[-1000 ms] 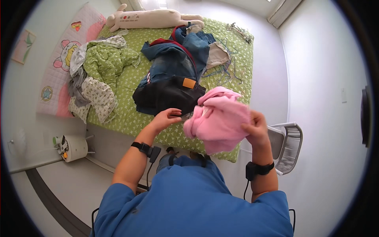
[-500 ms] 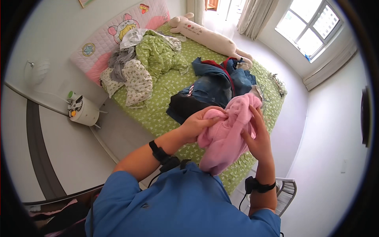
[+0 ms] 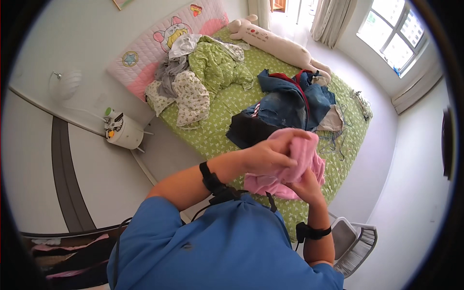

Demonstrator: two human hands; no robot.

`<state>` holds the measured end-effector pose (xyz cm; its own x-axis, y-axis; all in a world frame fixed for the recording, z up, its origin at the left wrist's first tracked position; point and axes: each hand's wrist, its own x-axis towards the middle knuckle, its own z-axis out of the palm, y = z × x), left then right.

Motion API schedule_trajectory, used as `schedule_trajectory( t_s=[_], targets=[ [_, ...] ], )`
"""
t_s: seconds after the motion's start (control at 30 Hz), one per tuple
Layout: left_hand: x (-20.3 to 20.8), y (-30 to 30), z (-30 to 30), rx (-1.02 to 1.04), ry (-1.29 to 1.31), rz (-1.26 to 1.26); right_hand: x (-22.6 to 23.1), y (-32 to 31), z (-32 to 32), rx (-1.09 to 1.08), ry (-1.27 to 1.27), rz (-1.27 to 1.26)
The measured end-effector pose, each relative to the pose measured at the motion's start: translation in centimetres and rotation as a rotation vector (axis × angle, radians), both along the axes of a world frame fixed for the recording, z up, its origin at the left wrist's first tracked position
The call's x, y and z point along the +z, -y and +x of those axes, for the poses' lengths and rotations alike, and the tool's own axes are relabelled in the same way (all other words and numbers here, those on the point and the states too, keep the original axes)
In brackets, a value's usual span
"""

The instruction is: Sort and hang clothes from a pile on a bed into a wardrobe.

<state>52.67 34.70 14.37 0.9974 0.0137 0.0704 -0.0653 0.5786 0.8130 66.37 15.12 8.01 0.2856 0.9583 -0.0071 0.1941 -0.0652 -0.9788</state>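
Observation:
A fluffy pink garment [image 3: 303, 153] is bunched up between my hands over the near part of the bed. My left hand [image 3: 273, 153] grips it from the left, fingers curled over its top. From below and to the right, my right hand [image 3: 307, 187] holds it, its fingers partly hidden by the cloth. The lower part of the garment hangs down toward the green sheet. Just beyond lies a heap of blue jeans and dark clothes [image 3: 285, 108], with a black piece at its near left.
On the green patterned bed [image 3: 220, 140] lie a rumpled green quilt [image 3: 212, 65], a long cream plush toy [image 3: 278, 46] and wire hangers [image 3: 333, 142]. A white bedside table [image 3: 126, 133] stands left; a grey chair [image 3: 355, 244] is at the near right.
The pink garment has been gathered and turned, its hanging end now lying lower and wider. My left hand has moved right over its top; my right hand has dropped beneath it. The view has shifted slightly.

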Motion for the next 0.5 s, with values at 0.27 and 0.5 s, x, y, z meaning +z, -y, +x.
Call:
schedule_trajectory(
  t_s=[0.27,0.5],
  targets=[
    [-1.5,-3.0,0.9,0.328,-0.141,1.101,1.0,0.2,1.6,-0.443,0.289,0.103],
    [-2.5,-7.2,5.4,0.397,0.175,1.31,16.4,-5.8,2.8,-0.345,0.401,0.131]
  ],
)
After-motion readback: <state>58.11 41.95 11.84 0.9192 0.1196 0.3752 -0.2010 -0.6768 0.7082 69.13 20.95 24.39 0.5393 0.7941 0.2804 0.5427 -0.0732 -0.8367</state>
